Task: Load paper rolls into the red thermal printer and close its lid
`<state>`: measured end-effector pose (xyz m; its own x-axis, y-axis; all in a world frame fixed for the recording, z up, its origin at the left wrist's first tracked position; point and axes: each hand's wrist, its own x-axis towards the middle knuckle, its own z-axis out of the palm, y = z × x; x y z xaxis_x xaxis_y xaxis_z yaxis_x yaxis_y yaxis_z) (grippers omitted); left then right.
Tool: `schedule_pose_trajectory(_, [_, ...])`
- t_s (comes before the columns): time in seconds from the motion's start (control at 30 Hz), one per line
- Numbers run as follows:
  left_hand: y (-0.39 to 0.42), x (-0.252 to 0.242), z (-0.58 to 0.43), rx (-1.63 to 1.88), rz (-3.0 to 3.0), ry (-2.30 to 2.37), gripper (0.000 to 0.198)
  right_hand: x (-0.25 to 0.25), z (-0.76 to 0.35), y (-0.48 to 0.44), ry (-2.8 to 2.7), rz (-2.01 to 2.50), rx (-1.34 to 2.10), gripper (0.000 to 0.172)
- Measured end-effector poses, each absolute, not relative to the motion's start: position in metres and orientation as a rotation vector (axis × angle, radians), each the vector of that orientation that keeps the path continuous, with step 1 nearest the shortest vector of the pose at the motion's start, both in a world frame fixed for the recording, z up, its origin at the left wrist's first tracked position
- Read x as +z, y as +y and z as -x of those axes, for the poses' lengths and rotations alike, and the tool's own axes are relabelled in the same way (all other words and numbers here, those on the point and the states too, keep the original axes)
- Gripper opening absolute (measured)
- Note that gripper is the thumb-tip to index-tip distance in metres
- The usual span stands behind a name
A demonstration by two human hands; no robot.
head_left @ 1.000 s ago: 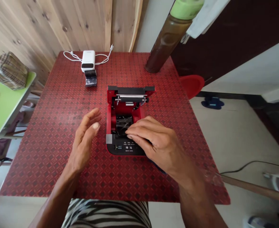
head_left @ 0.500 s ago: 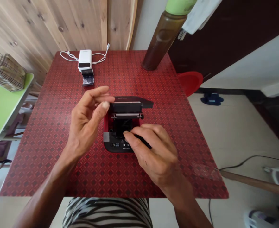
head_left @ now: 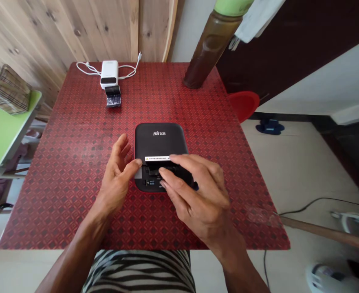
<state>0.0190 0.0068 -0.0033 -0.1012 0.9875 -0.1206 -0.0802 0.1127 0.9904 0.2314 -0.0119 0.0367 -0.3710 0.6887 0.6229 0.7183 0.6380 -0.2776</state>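
A small black-and-red printer (head_left: pixel 161 142) with white lettering on its lid lies on the table in front of me, its lid lowered. Across the lid's near edge runs a white label with a yellow warning mark. My left hand (head_left: pixel 115 177) is open at the printer's left side, its thumb touching the edge by the slot. Over the right front of the printer, my right hand (head_left: pixel 197 187) has its thumb and fingertips closed at the slot, around a black strip (head_left: pixel 154 171). The hand covers the strip's right part and several of the front controls.
The red patterned table (head_left: pixel 84 171) holds a white power bank (head_left: pixel 109 73) with a white cable, a small black curled piece (head_left: pixel 113 97) and a tall brown bottle (head_left: pixel 210 49) with a green cap. A red stool (head_left: pixel 243 106) stands beyond the right edge.
The printer's lid was raised and has come down over the inside. My left hand moved from the lid toward the near left edge. My right hand stays at the front slot.
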Motion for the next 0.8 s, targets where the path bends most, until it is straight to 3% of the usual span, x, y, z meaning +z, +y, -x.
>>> schedule_pose_trajectory(0.23, [0.01, 0.008, -0.027, 1.23, -0.879, 1.161, 0.066, 0.038, -0.233, -0.007, -2.046, 1.201, 0.237, 0.048])
schedule_pose_trajectory(0.53, [0.01, 0.001, -0.024, 1.209, -0.961, 1.19, 0.063, 0.035, -0.242, -0.008, -1.99, 1.185, 0.416, 0.038])
schedule_pose_trajectory(0.8, [-0.002, -0.009, -0.01, 1.235, -0.917, 1.095, 0.057, 0.004, -0.274, 0.014, -1.562, 1.287, 0.642, 0.024])
